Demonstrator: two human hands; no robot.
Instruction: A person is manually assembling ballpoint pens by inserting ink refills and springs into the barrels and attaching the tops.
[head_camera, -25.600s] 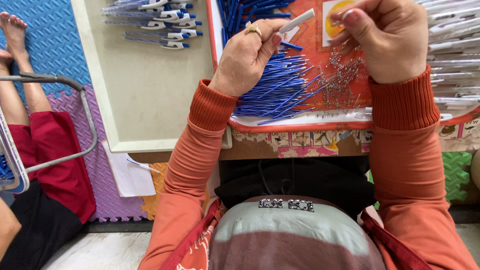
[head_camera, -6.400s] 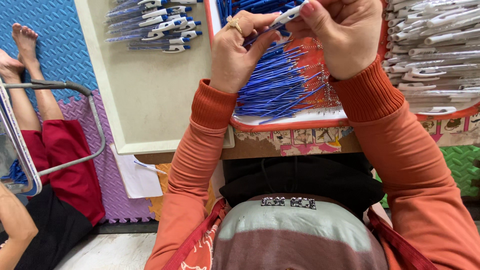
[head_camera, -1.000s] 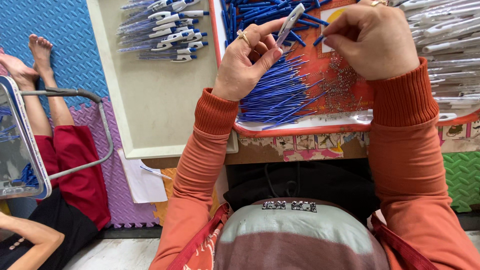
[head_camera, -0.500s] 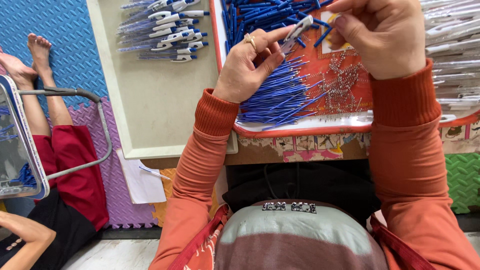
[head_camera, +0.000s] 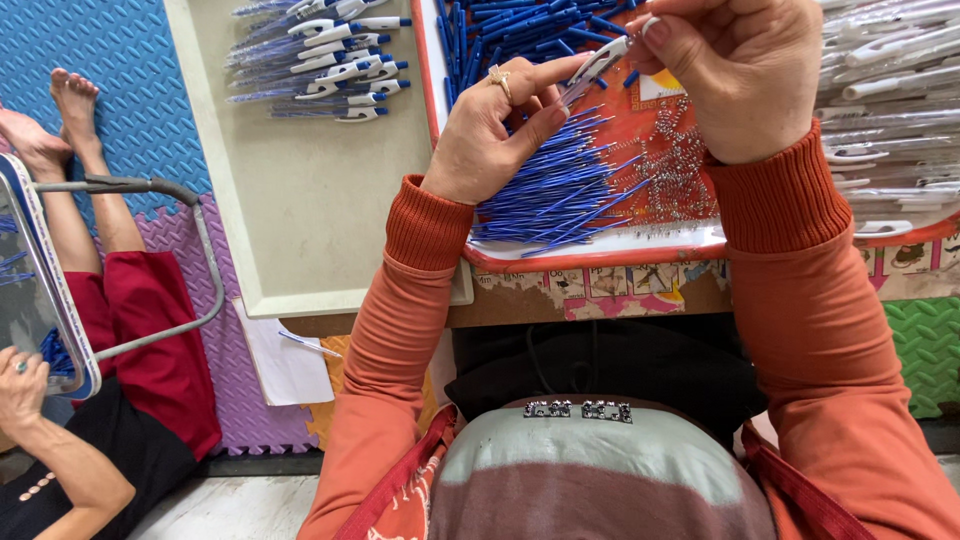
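Seen from above, my left hand (head_camera: 492, 135) sits at about 12 o'clock over a red tray (head_camera: 600, 250); its thumb and forefinger are pinched on a clear pen barrel (head_camera: 598, 68), which slants up toward 1 o'clock; a ring shows on one finger. My right hand (head_camera: 745, 75) is at 1 o'clock, fingers curled tight around the barrel's upper end; what its fingertips grip I cannot tell. Both my sleeves are orange. Under my left hand lies a fan of blue refills (head_camera: 560, 190); just to their right, at 2 o'clock, a scatter of small metal springs (head_camera: 680, 170) lies on the tray floor. At 3 o'clock is a heap of clear pen barrels with white clips (head_camera: 880, 90). At 11 o'clock a cream tray (head_camera: 300, 220) holds finished pens (head_camera: 320, 60). At 9 o'clock another person sits on foam mats, in red trousers (head_camera: 140, 340), their hand (head_camera: 22, 385) on a tray's edge.
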